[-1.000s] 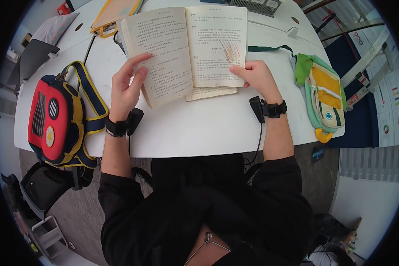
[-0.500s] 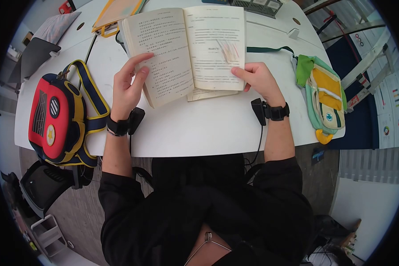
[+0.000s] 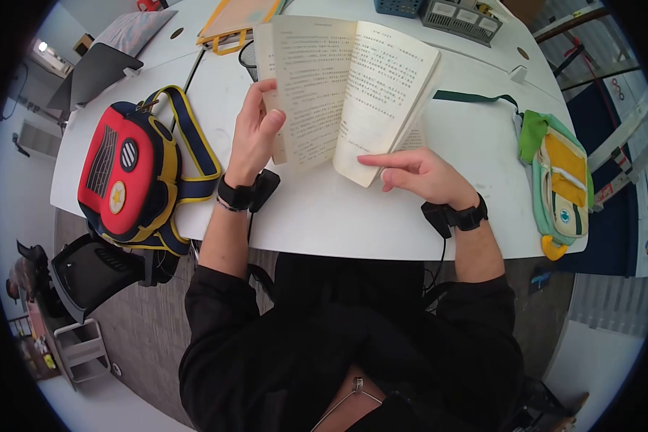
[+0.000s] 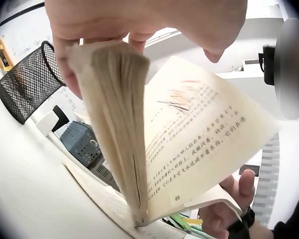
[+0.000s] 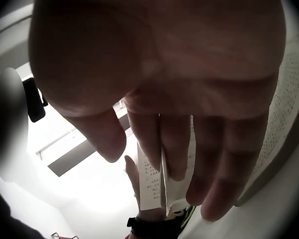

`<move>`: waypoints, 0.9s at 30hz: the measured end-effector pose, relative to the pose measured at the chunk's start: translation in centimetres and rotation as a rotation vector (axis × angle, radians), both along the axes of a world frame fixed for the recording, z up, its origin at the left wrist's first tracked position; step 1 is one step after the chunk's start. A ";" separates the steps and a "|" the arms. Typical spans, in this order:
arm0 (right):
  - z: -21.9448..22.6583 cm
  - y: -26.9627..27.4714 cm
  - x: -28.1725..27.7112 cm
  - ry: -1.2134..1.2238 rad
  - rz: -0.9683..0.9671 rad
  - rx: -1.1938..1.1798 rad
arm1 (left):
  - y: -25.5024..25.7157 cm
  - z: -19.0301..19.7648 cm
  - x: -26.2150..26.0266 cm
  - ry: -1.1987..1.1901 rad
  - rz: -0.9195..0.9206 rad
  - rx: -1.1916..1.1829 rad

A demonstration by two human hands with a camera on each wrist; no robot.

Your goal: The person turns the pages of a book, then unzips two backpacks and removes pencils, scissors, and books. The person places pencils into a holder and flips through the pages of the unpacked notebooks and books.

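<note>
An open book (image 3: 385, 93) with printed pages stands raised over the white table (image 3: 317, 223). My left hand (image 3: 248, 137) grips its left edge, the thumb in front; in the left wrist view the thick page block (image 4: 122, 114) hangs below that hand. A page with coloured pencil-like scribbles (image 4: 179, 102) fans out beside the block. My right hand (image 3: 435, 176) lies at the book's lower right, its index finger stretched across the page bottom. In the right wrist view its fingers look straight, with pages behind them. Other printed pages (image 3: 415, 137) lie under the book.
A red, yellow and navy backpack (image 3: 126, 173) is at the left, a green and yellow one (image 3: 558, 180) at the right. Behind the book are a black mesh holder (image 3: 248, 57), a folder (image 3: 237, 21), and grey (image 3: 462, 23) and blue (image 3: 398, 6) baskets.
The scribbled page has turned from the right side and now faces left. My right hand has moved down and its index finger stretched out over the page. My left hand keeps its grip.
</note>
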State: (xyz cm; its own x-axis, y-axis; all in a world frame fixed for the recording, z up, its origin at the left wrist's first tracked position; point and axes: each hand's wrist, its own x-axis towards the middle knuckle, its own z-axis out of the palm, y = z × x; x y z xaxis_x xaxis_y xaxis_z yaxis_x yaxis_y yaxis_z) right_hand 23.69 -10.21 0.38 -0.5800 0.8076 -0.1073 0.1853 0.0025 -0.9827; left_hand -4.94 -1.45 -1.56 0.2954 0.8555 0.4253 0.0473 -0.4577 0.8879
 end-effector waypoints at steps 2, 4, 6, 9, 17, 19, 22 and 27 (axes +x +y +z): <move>-0.1 0.1 0.2 0.019 -0.041 -0.015 | 0.0 0.1 0.5 -0.098 0.020 -0.053; -0.5 0.2 0.8 -0.003 -0.077 0.018 | 0.2 0.0 0.9 -0.080 0.062 -0.062; -0.3 0.3 1.2 -0.040 -0.116 0.054 | 0.6 -0.3 0.8 -0.065 0.109 -0.074; 0.0 0.6 2.1 -0.133 -0.217 0.101 | 0.7 -0.5 0.4 -0.059 0.125 -0.104; -0.2 1.3 3.2 -0.071 -0.434 0.190 | 0.1 0.3 0.4 -0.104 0.024 -0.049; 0.0 1.2 2.3 0.090 -0.505 0.260 | -0.1 0.4 0.5 -0.129 0.002 -0.033; -1.0 1.9 2.3 0.018 -0.540 0.519 | -0.2 0.5 0.5 -0.141 -0.024 0.003; -1.1 2.0 2.4 -0.065 -0.571 0.497 | -0.3 0.7 0.6 -0.137 -0.035 0.015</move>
State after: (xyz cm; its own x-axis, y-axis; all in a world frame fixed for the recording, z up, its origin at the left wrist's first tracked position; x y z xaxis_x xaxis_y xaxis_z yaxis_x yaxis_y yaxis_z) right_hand 26.04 -8.22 -0.74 -0.0621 0.9426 0.3281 0.3483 0.3285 -0.8779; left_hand -4.35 -1.79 -0.83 0.2635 0.8388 0.4764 -0.0904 -0.4702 0.8779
